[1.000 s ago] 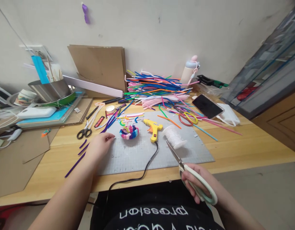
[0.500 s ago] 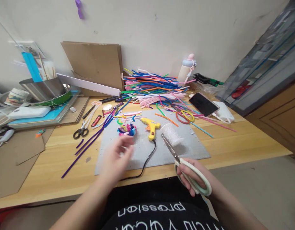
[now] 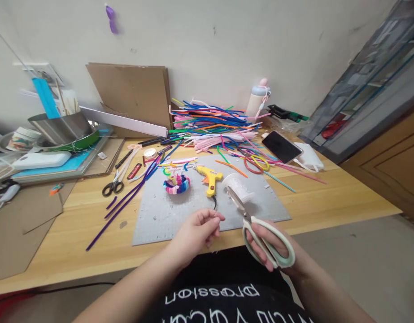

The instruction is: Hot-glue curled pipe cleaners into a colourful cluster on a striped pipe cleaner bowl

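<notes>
My right hand (image 3: 265, 246) grips the pale green-handled scissors (image 3: 246, 216), blades pointing up and left over the mat. My left hand (image 3: 205, 226) hovers over the front of the grey cutting mat (image 3: 153, 224), fingers curled and pinched together; anything between them is too small to make out. Behind it lies a yellow hot glue gun (image 3: 211, 179), its cord partly hidden by that hand. A ring of multicoloured pipe cleaners (image 3: 177, 185) sits left of the gun. To the right, a spool of clear line (image 3: 238, 188) lies partly behind the scissor blades.
Pipe cleaners (image 3: 213, 123) are heaped at the back, with red-and-yellow-handled scissors (image 3: 257, 163) and a phone (image 3: 281, 147) to their right. Black scissors (image 3: 113, 187) and purple pipe cleaners (image 3: 122, 206) lie left of the mat. A metal pot (image 3: 60, 128) and cardboard (image 3: 132, 98) stand farther back.
My left hand has moved right and toward me, away from the pipe cleaner ring, which is now fully uncovered. The right hand keeps hold of the scissors, nearly unmoved.
</notes>
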`<state>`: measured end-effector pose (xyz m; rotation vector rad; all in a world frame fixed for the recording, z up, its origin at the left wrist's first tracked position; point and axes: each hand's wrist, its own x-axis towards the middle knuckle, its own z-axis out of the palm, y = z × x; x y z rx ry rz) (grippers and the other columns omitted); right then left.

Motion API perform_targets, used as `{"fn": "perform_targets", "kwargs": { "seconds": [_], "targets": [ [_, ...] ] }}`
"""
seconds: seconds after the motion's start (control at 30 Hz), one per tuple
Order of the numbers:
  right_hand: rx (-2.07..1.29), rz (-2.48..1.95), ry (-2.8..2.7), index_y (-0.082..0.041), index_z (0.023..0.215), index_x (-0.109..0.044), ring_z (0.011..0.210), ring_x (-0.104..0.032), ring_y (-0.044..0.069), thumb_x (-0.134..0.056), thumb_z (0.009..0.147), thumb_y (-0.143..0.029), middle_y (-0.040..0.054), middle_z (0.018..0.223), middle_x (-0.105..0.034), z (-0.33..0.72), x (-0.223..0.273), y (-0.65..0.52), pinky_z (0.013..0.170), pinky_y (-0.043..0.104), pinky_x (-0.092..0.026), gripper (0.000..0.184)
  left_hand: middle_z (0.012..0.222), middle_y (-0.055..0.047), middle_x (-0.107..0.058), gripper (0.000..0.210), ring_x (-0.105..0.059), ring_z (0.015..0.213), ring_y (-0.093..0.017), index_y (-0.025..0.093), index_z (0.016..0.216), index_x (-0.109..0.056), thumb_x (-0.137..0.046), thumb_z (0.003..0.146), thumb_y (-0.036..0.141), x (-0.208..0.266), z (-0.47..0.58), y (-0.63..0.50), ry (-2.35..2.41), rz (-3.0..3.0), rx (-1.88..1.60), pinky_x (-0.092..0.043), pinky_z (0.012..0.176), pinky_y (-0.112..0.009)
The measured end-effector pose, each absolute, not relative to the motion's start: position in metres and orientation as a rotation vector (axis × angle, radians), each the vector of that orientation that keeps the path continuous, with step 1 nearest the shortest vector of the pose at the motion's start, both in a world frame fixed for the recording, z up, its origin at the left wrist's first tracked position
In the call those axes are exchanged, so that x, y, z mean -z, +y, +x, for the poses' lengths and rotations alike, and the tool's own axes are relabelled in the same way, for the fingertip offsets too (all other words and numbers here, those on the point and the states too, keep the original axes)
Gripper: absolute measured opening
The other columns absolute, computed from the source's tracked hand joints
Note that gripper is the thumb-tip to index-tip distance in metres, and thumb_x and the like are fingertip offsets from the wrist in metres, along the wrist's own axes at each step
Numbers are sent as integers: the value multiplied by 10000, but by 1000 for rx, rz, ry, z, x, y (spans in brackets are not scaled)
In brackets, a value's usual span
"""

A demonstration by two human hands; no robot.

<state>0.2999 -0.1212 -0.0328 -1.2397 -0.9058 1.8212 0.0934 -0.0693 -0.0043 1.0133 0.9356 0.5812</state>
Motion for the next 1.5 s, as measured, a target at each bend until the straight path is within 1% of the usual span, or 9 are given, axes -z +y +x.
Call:
{"fn": "perform_targets", "kwargs": {
  "seconds": [0.13,0.27,0.4,0.47,0.67,0.77,1.2,1.33,1.5],
  "targets": [
    [-1828,-1387,-993,-171,729,-514,253,-436,56,-601,748,-646,-42,402,-544,296,35,-124,268,124,-285,483,496,86,-428,280,-231,402,-56,162,901,-589,-562,807,424,-4,71,-71,1027,1103,-528,-162,435,-219],
    [-1823,-1517,-1100,-196,716,-445,264,-431,56,-624,741,-612,-56,407,-527,290,40,-128,272,132,-264,454,486,76,-379,284,-291,461,-85,165,768,-592,-523,821,435,-9,53,-72,1198,1331,-567,-219,468,-229],
    [-1791,-1396,-1253,-188,774,-461,422,-475,53,-654,738,-566,-57,541,-520,285,39,-133,410,167,-412,426,565,46,-435,263,-389,548,-112,167,753,-617,-518,823,400,-11,45,-77,1299,1505,-636,-306,537,-246],
    [-1818,-1358,-1328,-186,779,-459,477,-467,55,-659,737,-554,-57,590,-490,284,37,-135,458,181,-429,420,561,45,-437,253,-400,551,-113,167,763,-626,-514,826,384,-10,45,-79,1295,1507,-648,-319,552,-248],
    [-1944,-1320,-1419,-182,756,-460,453,-399,36,-669,743,-489,-61,572,-459,283,31,-139,411,161,-306,372,435,67,-413,231,-256,397,-61,154,725,-618,-556,787,368,-10,53,-77,1141,1135,-607,-160,414,-208],
    [-1936,-1330,-1403,-186,757,-453,419,-401,35,-656,752,-489,-67,543,-463,280,29,-138,385,158,-302,364,391,74,-402,218,-190,344,-38,147,701,-617,-598,761,356,-13,56,-73,1010,963,-594,-81,372,-202],
    [-1917,-1371,-1321,-189,717,-455,311,-416,36,-649,745,-502,-77,434,-505,277,28,-134,312,139,-335,369,389,66,-422,188,-172,298,-10,108,723,-644,-618,778,286,-7,59,-61,836,838,-492,-61,318,-166],
    [-1921,-1339,-1288,-184,736,-466,299,-416,36,-640,734,-545,-70,427,-516,278,33,-134,295,131,-307,401,429,47,-470,216,-249,299,-22,111,805,-657,-581,805,313,-5,57,-60,806,836,-488,-119,332,-177],
    [-1827,-1404,-1249,-188,735,-478,285,-409,42,-663,722,-541,-69,415,-514,279,33,-132,293,147,-330,398,499,17,-542,268,-455,418,-71,114,981,-660,-584,823,317,-4,47,-62,775,803,-520,-307,449,-197]
  ]
}}
